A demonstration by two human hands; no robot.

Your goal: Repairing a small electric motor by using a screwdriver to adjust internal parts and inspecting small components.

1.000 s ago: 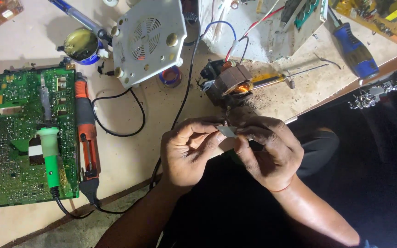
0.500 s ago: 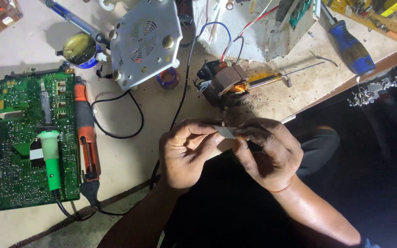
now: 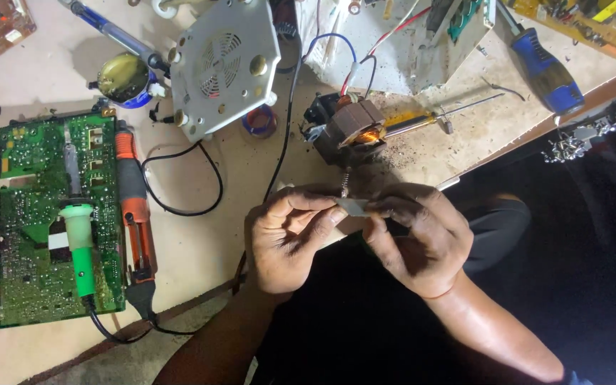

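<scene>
1. Clearly the work is mid-way: both hands meet just off the near edge of the surface, pinching one small flat grey piece (image 3: 354, 207) between them.
2. The left hand (image 3: 290, 239) grasps the piece's left end with thumb and forefinger; the right hand (image 3: 418, 239) grasps its right end, fingers curled over it.
3. A short coiled spring (image 3: 346, 182) rises from the piece toward the small brown motor (image 3: 354, 128), which sits near the surface's near edge with its copper winding exposed and red, blue and black wires running back to the white housing (image 3: 401, 43).
4. Judging by this, the motor is already out of its casing, and the piece is neither fitted nor set down; what remains I cannot tell.
5. Untouched at the left edge lie the green circuit board (image 3: 30, 214), the green-handled soldering iron (image 3: 80, 242) upon it and the orange-handled tool (image 3: 137, 221) beside it.
6. Compared with the earlier frames, the hands keep the same grasp in the same spot; only the view drifts slightly, and nothing on the surface has moved.
</scene>
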